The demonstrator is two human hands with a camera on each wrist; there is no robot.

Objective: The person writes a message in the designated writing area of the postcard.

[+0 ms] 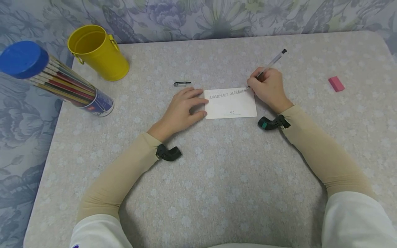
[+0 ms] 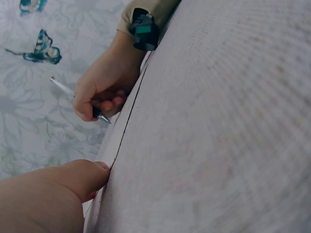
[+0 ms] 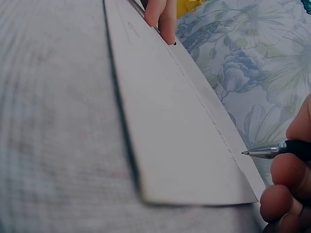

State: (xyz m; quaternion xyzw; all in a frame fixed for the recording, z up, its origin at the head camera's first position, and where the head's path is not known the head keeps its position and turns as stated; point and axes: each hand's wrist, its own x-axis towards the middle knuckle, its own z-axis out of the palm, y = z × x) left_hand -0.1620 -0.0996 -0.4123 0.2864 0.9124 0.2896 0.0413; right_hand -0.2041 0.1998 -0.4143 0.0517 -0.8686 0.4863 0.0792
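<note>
A white card (image 1: pixel 231 105) lies flat on the table, with a line of handwriting along its top and a small printed mark near its bottom edge. My right hand (image 1: pixel 269 86) pinches a clear-barrelled pen (image 1: pixel 275 59) between thumb and fingers, its tip at the right end of the writing. In the right wrist view the pen's metal tip (image 3: pixel 265 152) hovers close to the card's surface. My left hand (image 1: pixel 183 110) rests on the table with fingers spread, the fingertips touching the card's left edge. Beyond it lies a black-and-clear pen cap (image 1: pixel 182 83).
A yellow metal bucket (image 1: pixel 107 58) stands at the back left. Beside it is a blue-lidded tube of pencils (image 1: pixel 69 82). A pink eraser (image 1: pixel 336 84) lies to the right. Floral wallpaper (image 1: pixel 217 17) rises behind the table's back edge.
</note>
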